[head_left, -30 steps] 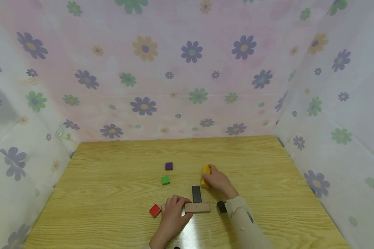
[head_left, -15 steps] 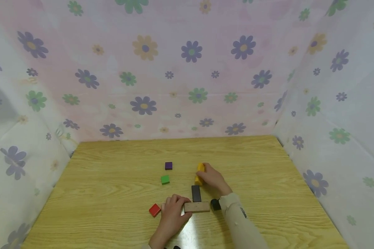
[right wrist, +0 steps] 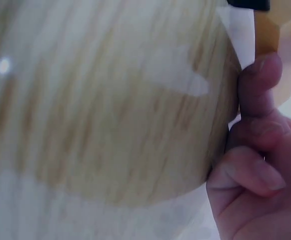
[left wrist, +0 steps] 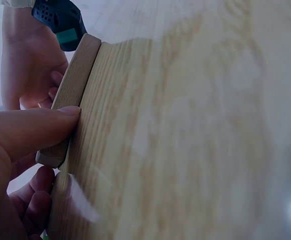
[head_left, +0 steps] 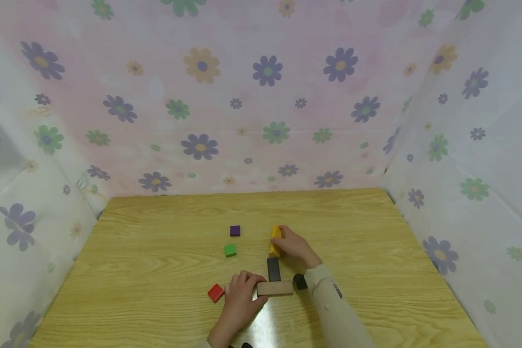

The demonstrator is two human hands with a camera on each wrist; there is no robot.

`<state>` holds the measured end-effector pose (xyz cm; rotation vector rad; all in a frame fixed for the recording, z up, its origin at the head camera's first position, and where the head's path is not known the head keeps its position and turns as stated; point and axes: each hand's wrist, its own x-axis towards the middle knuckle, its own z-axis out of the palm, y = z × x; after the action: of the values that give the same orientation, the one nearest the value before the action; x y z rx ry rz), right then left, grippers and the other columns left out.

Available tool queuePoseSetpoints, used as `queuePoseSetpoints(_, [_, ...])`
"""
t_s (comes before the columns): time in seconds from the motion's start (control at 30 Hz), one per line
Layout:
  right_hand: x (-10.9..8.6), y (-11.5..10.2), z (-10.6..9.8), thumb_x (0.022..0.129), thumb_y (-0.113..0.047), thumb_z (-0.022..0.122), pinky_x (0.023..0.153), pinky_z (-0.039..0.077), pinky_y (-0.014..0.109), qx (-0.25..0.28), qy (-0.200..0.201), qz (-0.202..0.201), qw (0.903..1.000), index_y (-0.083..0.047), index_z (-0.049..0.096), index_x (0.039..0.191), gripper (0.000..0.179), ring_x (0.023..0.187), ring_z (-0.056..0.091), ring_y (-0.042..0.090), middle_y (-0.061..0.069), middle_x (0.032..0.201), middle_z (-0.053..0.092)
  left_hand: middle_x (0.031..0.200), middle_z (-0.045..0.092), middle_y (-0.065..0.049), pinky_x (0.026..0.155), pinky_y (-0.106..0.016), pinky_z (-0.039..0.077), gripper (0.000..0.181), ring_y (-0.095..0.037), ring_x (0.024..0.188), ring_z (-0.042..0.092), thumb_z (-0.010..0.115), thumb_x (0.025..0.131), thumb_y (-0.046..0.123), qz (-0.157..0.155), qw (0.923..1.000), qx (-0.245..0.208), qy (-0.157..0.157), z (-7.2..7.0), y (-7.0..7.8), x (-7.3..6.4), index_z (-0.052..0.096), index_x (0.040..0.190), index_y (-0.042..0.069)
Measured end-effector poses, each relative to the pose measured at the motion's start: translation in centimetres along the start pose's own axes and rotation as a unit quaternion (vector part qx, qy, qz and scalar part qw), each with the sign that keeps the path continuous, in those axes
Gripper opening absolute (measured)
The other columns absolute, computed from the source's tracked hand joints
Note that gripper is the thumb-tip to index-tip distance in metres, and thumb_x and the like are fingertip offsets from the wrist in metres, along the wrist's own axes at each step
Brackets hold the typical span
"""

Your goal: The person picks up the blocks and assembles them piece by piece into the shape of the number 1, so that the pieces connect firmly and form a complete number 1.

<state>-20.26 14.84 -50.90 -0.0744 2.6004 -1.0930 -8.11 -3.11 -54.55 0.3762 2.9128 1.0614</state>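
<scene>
In the head view my left hand pinches the left end of a plain wooden block, which lies crosswise on the table. Its thumb presses the block's near face in the left wrist view. A black block extends away from the middle of the wooden one. My right hand grips a yellow block by its right side, just beyond the black block's far end. Whether yellow and black touch is hard to tell. The right wrist view shows curled fingers beside the yellow block.
Left of the blocks on the wood-grain table lie a purple block, a green block and a red block, the red one close to my left hand. Flower-patterned cloth closes off the back and sides.
My right hand has moved the yellow block left, in line with the black block's far end. The left hand stays on the wooden block.
</scene>
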Motion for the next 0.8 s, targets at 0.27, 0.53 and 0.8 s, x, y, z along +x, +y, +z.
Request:
queuePoseSetpoints(0.27, [0.3, -0.5, -0.1, 0.083, -0.036, 0.052, 0.08, 0.04, 0.04, -0.026, -0.01, -0.011, 0.9996, -0.009, 0.034, 0.135, 0.062, 0.089, 0.05, 0.019, 0.007, 0.118, 0.05, 0.092, 0.043, 0.01, 0.062, -0.033, 0.019, 0.028, -0.012, 0.079, 0.034, 0.07, 0.073, 0.034, -0.006, 0.9999, 0.003, -0.008, 0.0, -0.1, 0.1, 0.06, 0.1, 0.03])
queuePoseSetpoints(0.53, [0.7, -0.9, 0.5, 0.079, -0.037, 0.054, 0.071, 0.04, 0.035, -0.074, 0.002, 0.006, 0.9972, -0.012, 0.036, 0.134, 0.063, 0.08, 0.05, 0.019, 0.006, 0.111, 0.054, 0.092, 0.043, 0.01, 0.062, -0.034, 0.02, 0.028, -0.012, 0.079, 0.034, 0.069, 0.074, 0.033, -0.009, 0.9999, 0.001, -0.014, 0.0, 0.0, 0.2, 0.06, 0.1, 0.03])
queuePoseSetpoints(0.8, [0.8, -1.0, 0.8, 0.076, -0.036, 0.054, 0.062, 0.038, 0.032, -0.097, 0.007, 0.011, 0.9952, -0.013, 0.034, 0.135, 0.066, 0.07, 0.048, 0.021, 0.007, 0.106, 0.056, 0.093, 0.043, 0.01, 0.063, -0.034, 0.02, 0.028, -0.013, 0.082, 0.035, 0.069, 0.073, 0.035, -0.01, 0.9999, 0.004, -0.01, 0.1, 0.0, 0.2, 0.06, 0.099, 0.031])
